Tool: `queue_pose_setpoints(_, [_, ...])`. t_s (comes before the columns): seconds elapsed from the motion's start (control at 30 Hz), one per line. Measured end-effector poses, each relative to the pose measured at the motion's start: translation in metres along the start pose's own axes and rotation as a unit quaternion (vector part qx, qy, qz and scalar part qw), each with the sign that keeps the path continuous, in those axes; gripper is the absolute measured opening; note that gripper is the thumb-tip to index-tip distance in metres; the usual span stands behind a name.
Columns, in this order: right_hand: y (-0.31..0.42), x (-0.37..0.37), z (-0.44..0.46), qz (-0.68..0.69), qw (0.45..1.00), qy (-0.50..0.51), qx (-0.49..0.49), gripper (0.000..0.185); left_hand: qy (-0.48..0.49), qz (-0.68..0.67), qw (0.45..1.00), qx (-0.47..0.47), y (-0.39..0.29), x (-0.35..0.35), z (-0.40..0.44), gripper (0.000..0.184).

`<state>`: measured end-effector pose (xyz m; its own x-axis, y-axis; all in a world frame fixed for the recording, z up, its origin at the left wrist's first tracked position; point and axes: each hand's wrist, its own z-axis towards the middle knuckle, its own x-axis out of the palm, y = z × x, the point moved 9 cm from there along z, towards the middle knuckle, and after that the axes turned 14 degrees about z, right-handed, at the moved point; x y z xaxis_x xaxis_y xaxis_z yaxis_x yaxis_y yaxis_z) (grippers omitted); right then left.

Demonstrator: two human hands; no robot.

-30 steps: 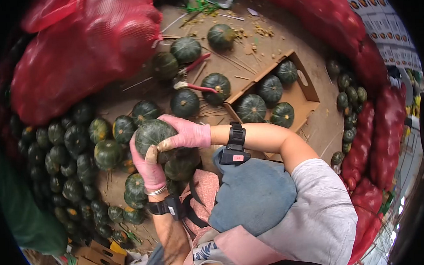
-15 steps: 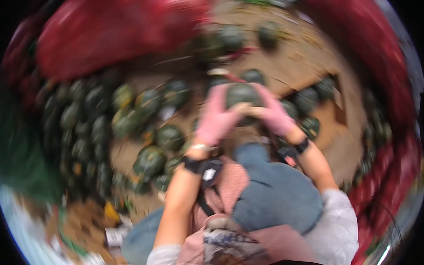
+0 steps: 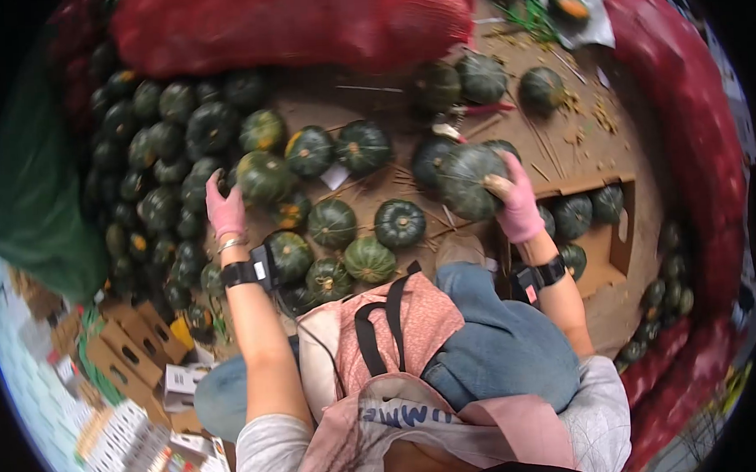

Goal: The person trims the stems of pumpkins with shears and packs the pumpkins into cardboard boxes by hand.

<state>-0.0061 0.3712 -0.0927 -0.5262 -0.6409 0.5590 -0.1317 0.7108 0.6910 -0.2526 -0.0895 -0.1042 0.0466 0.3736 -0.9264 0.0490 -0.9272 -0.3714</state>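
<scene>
A large dark green squash (image 3: 467,181) is held in my right hand (image 3: 517,200), which wears a pink glove and grips it from the right, above the floor and left of the open carton. My left hand (image 3: 226,210), gloved in pink too, is over the left pile with thumb and finger apart and nothing between them. Beside it lies a green squash with a yellow patch (image 3: 262,177). Several more squashes, among them a ribbed one (image 3: 398,223), rest between my hands. Red-handled cutters (image 3: 449,132) are partly hidden behind the held squash.
The cardboard carton (image 3: 622,255) with several squashes stands at the right. A big pile of squashes (image 3: 167,137) fills the left. Full red net sacks (image 3: 293,24) lie along the back and right side (image 3: 685,130). Flat cartons (image 3: 126,357) are at the lower left.
Both hands were on one squash; my left hand has let go and moved left to the pile. My right hand still holds a squash, now farther right. The view has shifted left.
</scene>
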Motion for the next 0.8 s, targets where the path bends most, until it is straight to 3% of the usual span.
queue_pose_setpoints(0.1, [-0.002, 0.004, -0.002, 0.055, 0.998, 0.014, -0.003, 0.052, 0.11, 0.267, 0.954, 0.086, -0.011, 0.036, -0.001, 0.062])
queue_pose_setpoints(0.2, [-0.001, 0.009, -0.004, 0.07, 0.996, 0.06, -0.007, 0.06, 0.242, 0.362, 0.899, 0.04, -0.048, 0.041, -0.009, 0.071])
queue_pose_setpoints(0.23, [-0.001, 0.013, -0.004, 0.096, 0.993, 0.071, 0.0, 0.062, 0.188, 0.414, 0.888, 0.073, -0.052, 0.039, -0.001, 0.075])
queue_pose_setpoints(0.33, [-0.006, 0.013, -0.003, 0.148, 0.984, 0.09, 0.03, 0.075, 0.252, 0.261, 0.931, -0.047, -0.035, 0.034, -0.005, 0.078])
queue_pose_setpoints(0.43, [-0.017, 0.012, -0.011, 0.212, 0.971, 0.057, 0.097, 0.079, 0.17, 0.278, 0.945, 0.016, -0.001, 0.054, 0.003, 0.073])
queue_pose_setpoints(0.47, [-0.02, 0.01, -0.009, 0.212, 0.972, 0.039, 0.094, 0.083, 0.154, 0.238, 0.958, -0.039, -0.026, 0.037, -0.011, 0.071])
queue_pose_setpoints(0.53, [-0.019, 0.015, -0.011, 0.239, 0.963, 0.059, 0.11, 0.082, 0.096, 0.281, 0.955, 0.009, -0.029, 0.043, -0.013, 0.068])
queue_pose_setpoints(0.57, [-0.019, 0.018, -0.01, 0.288, 0.947, 0.088, 0.109, 0.077, 0.111, 0.255, 0.96, -0.032, -0.029, 0.041, -0.013, 0.069])
queue_pose_setpoints(0.67, [-0.004, 0.017, -0.009, 0.192, 0.975, 0.088, 0.066, 0.07, 0.123, 0.232, 0.965, -0.032, -0.029, 0.025, -0.019, 0.076])
queue_pose_setpoints(0.73, [0.017, 0.015, -0.004, 0.048, 0.998, 0.044, -0.004, 0.065, 0.019, 0.191, 0.98, -0.06, -0.028, -0.007, -0.036, 0.07])
queue_pose_setpoints(0.8, [0.029, 0.011, 0.002, -0.171, 0.985, -0.009, -0.035, 0.065, -0.041, -0.161, 0.98, -0.105, 0.01, -0.016, -0.052, 0.072])
